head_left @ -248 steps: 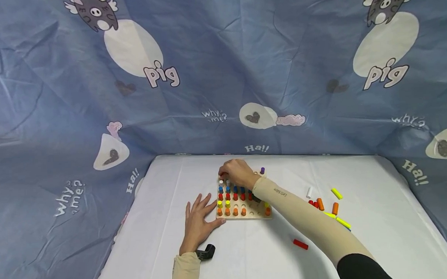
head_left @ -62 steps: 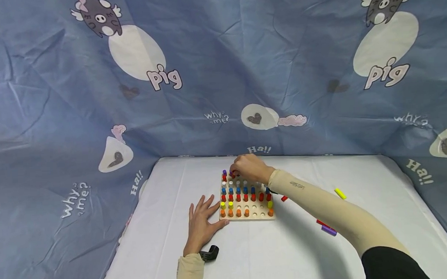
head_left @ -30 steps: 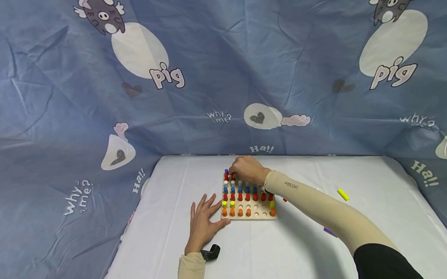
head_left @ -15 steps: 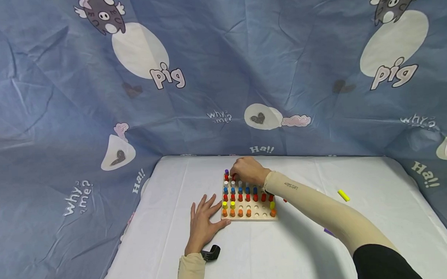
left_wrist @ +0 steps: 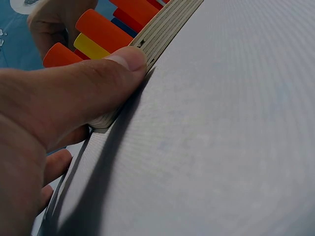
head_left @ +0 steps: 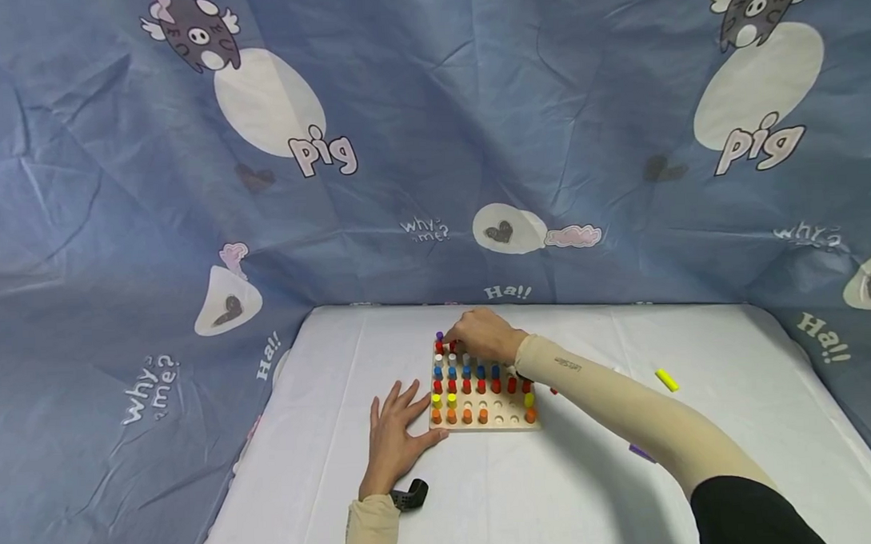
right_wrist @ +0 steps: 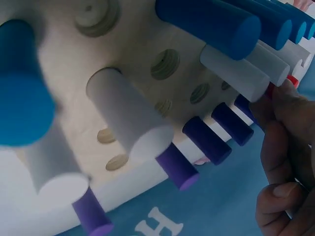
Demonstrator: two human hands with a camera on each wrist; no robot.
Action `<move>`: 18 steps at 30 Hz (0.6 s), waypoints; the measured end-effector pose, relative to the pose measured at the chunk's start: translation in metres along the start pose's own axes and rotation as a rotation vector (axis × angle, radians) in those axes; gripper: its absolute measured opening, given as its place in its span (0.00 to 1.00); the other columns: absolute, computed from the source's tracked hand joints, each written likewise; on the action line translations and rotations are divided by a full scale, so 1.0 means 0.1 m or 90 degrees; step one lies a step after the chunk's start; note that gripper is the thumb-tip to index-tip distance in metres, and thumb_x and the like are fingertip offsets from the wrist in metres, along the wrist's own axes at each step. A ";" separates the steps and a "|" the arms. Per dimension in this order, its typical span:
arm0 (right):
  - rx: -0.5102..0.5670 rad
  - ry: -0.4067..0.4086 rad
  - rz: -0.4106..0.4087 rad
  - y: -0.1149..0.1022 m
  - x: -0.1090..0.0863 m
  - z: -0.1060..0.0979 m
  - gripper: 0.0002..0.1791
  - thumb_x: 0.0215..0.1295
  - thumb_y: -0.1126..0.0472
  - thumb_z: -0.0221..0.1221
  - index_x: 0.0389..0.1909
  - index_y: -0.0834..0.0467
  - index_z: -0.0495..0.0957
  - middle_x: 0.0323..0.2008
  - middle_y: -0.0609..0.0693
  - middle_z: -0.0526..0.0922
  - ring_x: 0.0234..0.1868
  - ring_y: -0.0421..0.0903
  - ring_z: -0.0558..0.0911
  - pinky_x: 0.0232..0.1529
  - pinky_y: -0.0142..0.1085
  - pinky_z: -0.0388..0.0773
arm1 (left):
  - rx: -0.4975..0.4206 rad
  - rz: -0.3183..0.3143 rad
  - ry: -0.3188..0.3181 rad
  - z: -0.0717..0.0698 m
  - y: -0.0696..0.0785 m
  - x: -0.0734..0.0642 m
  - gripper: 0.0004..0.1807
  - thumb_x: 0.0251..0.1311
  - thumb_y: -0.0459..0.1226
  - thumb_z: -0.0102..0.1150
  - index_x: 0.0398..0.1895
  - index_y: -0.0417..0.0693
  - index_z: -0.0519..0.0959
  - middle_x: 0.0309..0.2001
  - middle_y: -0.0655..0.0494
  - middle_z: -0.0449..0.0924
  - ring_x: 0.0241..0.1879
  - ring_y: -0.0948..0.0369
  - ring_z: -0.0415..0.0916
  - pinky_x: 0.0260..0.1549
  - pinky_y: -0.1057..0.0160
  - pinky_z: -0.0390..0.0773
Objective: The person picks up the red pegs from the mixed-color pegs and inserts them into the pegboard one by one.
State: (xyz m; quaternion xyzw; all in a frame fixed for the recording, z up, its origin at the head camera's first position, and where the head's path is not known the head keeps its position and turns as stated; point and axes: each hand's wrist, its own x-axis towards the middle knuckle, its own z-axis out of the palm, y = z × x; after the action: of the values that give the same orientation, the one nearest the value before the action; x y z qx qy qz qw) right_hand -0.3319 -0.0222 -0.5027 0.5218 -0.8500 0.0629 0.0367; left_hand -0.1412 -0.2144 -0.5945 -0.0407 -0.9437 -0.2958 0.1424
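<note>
In the head view, a pale wooden pegboard point(head_left: 506, 410) bears rows of coloured pegs. My left hand point(head_left: 394, 445) lies with spread fingers at its front left corner. The left thumb point(left_wrist: 110, 69) rests along the layered wooden edge in the left wrist view. Over the rear left of the board, my right hand point(head_left: 483, 334) is at a red peg point(head_left: 452, 347). The right wrist view shows the right thumb and index finger pinching a red peg point(right_wrist: 269, 90), partly hidden by the fingertips, beside white pegs point(right_wrist: 236, 73) and purple pegs point(right_wrist: 206, 140).
On the white table point(head_left: 304, 437), a yellow peg point(head_left: 666, 380) lies to the right. A purple peg point(head_left: 642, 454) shows partly beside the right sleeve, and a bit of red peg point(head_left: 553, 391) above it. The blue cloth point(head_left: 375, 186) rises behind the table.
Compared with the oldest frame, purple and red pegs show at the board's rear left, and the loose red peg at the front is gone. Lately the right hand has shifted slightly left; the left hand stays.
</note>
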 end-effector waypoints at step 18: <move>-0.006 -0.035 0.039 0.31 -0.77 -0.52 0.05 0.58 0.57 0.70 0.36 0.49 0.89 0.33 0.43 0.89 0.29 0.38 0.84 0.28 0.37 0.82 | 0.002 0.003 0.008 0.00 0.00 0.02 0.40 0.42 0.62 0.73 0.60 0.54 0.81 0.70 0.51 0.70 0.74 0.45 0.55 0.71 0.32 0.41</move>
State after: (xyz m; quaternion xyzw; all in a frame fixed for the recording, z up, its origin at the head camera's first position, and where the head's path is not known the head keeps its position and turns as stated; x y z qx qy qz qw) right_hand -0.3253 0.0673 -0.4632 0.4969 -0.8665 0.0455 0.0140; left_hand -0.1432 -0.2148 -0.5940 -0.0406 -0.9431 -0.2945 0.1489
